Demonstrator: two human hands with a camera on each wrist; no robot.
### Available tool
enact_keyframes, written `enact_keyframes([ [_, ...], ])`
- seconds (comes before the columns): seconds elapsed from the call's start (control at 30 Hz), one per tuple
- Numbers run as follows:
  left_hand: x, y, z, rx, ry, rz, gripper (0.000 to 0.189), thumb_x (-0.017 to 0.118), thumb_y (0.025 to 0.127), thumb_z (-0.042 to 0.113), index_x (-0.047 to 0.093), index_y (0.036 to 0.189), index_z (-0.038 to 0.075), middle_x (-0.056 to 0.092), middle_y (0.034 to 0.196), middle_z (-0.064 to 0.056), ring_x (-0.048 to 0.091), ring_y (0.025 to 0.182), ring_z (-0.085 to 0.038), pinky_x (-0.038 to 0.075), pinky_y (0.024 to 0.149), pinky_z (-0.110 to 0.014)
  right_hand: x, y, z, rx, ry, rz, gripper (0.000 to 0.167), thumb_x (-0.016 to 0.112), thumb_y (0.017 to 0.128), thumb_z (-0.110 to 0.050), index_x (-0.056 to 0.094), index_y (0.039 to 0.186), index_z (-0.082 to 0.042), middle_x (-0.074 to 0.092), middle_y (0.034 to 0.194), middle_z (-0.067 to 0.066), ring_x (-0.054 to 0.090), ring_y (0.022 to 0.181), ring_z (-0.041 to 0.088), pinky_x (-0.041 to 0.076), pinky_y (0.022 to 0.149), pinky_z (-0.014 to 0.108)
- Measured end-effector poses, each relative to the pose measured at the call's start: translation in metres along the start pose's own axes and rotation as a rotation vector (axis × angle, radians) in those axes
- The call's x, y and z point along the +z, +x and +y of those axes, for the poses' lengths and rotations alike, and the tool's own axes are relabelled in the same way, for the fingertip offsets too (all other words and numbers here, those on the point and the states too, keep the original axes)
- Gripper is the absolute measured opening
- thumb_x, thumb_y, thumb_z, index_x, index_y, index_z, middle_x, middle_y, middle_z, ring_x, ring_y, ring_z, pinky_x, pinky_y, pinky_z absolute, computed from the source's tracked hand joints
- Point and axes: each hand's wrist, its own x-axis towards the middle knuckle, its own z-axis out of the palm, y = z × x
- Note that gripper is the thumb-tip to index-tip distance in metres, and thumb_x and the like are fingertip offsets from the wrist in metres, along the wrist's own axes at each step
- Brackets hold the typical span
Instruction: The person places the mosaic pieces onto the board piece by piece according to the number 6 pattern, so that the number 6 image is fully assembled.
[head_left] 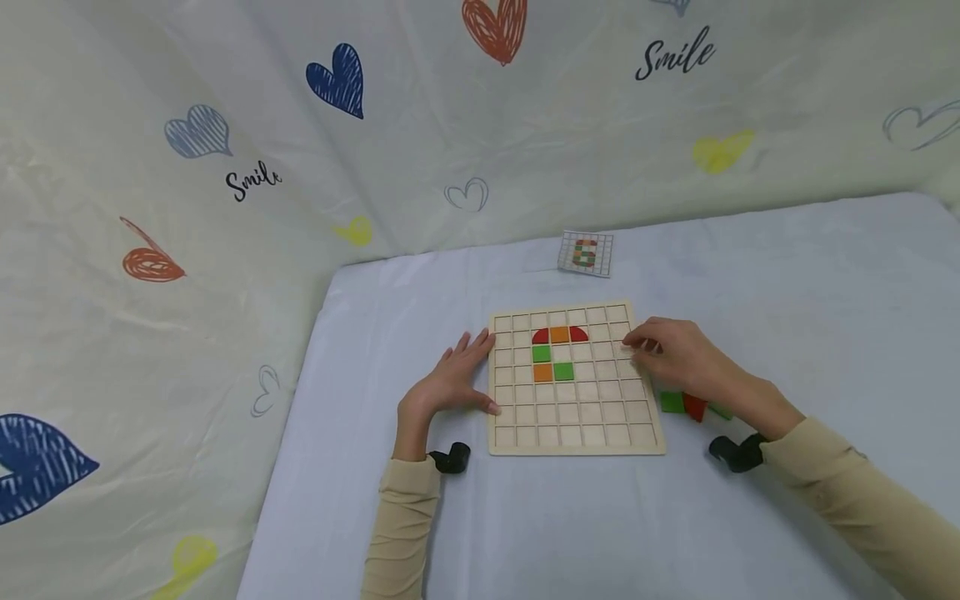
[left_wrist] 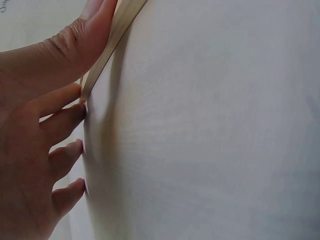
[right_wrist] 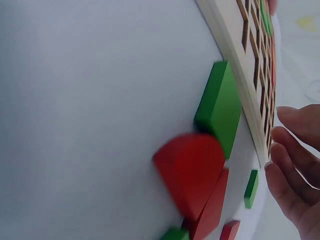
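Observation:
A square wooden grid board (head_left: 600,412) lies on the white table. Set in its upper left cells are red rounded pieces (head_left: 579,334), orange squares (head_left: 543,372) and green squares (head_left: 563,372). My left hand (head_left: 447,385) rests at the board's left edge, fingers spread, thumb near the lower corner; the left wrist view shows the thumb (left_wrist: 75,47) against the board's side. Over the board's right edge hovers my right hand (head_left: 678,354), its fingers loosely bent, with nothing visible between thumb and fingertips (right_wrist: 287,114).
Right of the board lie loose pieces: a green block (right_wrist: 220,105), a red rounded block (right_wrist: 192,165) and several others, partly under the right forearm. A small printed pattern card (head_left: 585,253) sits behind the board. Black wrist devices (head_left: 738,452) are worn near both sleeves.

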Motion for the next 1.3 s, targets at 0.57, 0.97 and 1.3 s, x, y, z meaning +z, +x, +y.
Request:
enact_keyframes([
  [0.57, -0.001, -0.003, -0.002, 0.014, 0.001, 0.008, 0.118, 0.091, 0.079, 0.026, 0.012, 0.167, 0.014, 0.004, 0.175, 0.000, -0.006, 0.161, -0.025, 0.000, 0.131, -0.048, -0.020, -0.026, 0.038, 0.085, -0.117, 0.080, 0.023, 0.075, 0.087, 0.000, 0.072, 0.109, 0.008, 0.070, 0.099, 0.018, 0.064, 0.085, 0.030, 0.057, 0.069, 0.036],
  [0.97, 0.001, 0.001, -0.005, -0.001, 0.009, 0.002, 0.120, 0.091, 0.078, 0.028, 0.011, 0.167, 0.019, 0.003, 0.174, 0.005, -0.008, 0.161, -0.021, -0.002, 0.131, -0.045, -0.018, -0.031, 0.050, 0.098, -0.139, 0.095, 0.022, 0.079, 0.084, 0.001, 0.071, 0.101, 0.012, 0.066, 0.093, 0.021, 0.063, 0.082, 0.033, 0.058, 0.068, 0.039],
  [1.3, 0.002, 0.002, -0.004, 0.016, -0.001, 0.008, 0.120, 0.092, 0.077, 0.028, 0.014, 0.167, 0.018, 0.005, 0.174, 0.003, -0.007, 0.161, -0.022, 0.000, 0.131, -0.046, -0.019, -0.031, 0.049, 0.093, -0.094, 0.084, 0.020, 0.080, 0.083, 0.000, 0.069, 0.098, 0.007, 0.071, 0.086, 0.013, 0.064, 0.077, 0.025, 0.057, 0.068, 0.034],
])
